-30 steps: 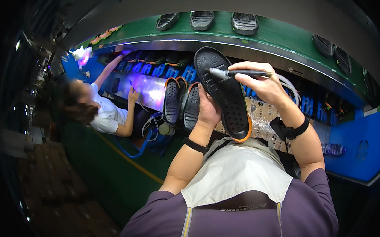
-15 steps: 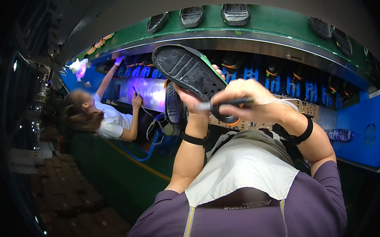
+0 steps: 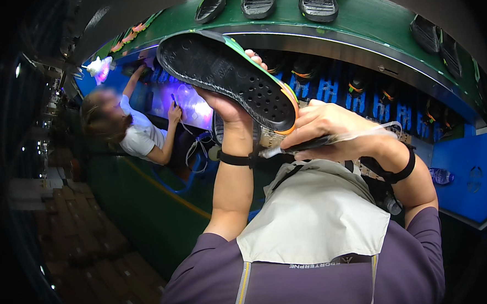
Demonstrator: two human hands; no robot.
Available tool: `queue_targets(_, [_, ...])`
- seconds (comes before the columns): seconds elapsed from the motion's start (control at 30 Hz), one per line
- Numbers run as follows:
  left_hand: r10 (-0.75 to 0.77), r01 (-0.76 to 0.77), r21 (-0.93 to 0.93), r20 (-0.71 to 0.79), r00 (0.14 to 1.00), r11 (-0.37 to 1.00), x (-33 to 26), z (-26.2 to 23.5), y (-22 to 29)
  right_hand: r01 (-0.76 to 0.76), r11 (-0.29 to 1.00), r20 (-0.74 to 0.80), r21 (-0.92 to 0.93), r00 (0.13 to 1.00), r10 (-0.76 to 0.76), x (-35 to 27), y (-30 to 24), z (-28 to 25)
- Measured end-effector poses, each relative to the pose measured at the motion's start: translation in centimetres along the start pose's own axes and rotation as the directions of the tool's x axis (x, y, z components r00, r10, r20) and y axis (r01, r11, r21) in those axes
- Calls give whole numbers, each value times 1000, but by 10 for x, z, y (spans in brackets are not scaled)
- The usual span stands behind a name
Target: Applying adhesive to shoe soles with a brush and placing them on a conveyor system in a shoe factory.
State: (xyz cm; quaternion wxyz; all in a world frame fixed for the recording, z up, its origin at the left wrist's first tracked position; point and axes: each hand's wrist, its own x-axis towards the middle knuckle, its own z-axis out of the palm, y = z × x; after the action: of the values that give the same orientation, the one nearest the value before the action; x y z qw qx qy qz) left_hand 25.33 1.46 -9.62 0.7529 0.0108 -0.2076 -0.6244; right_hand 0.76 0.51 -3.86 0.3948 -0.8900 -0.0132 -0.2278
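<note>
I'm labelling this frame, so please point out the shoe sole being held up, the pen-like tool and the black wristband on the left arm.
shoe sole (image 3: 234, 78), head view, on its black perforated underside.
pen-like tool (image 3: 304, 145), head view, on its dark barrel under the right hand's fingers.
black wristband (image 3: 234, 159), head view, on the strap around the left wrist.

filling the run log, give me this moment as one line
left hand: holds black shoe sole raised, tread up | right hand: grips pen-like tool under sole | behind: green conveyor carrying soles
</note>
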Motion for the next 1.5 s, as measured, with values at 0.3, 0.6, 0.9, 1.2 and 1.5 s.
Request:
queue_targets(0.3, [-168, 151, 212, 63, 984, 965, 16, 0, 11, -172, 975, -3, -141, 985, 174, 6, -4, -16])
queue_targets(0.6, [-297, 199, 616, 59, 953, 762, 46, 0, -5, -192, 976, 34, -98, 980, 196, 3, 16, -18])
queue_targets(0.9, [-500, 402, 823, -171, 849, 402, 73, 15, -24, -287, 942, 81, -173, 949, 305, 18, 7, -25])
queue_targets(1.2, [-572, 356, 934, -312, 758, -38, 78, 51, -28, -142, 973, 75, -183, 985, 158, 11, 15, -21])
queue_targets(1.5, [-357, 453, 852, -351, 866, 261, 63, -22, -1, -115, 955, 121, -272, 981, 153, 1, 14, -9])
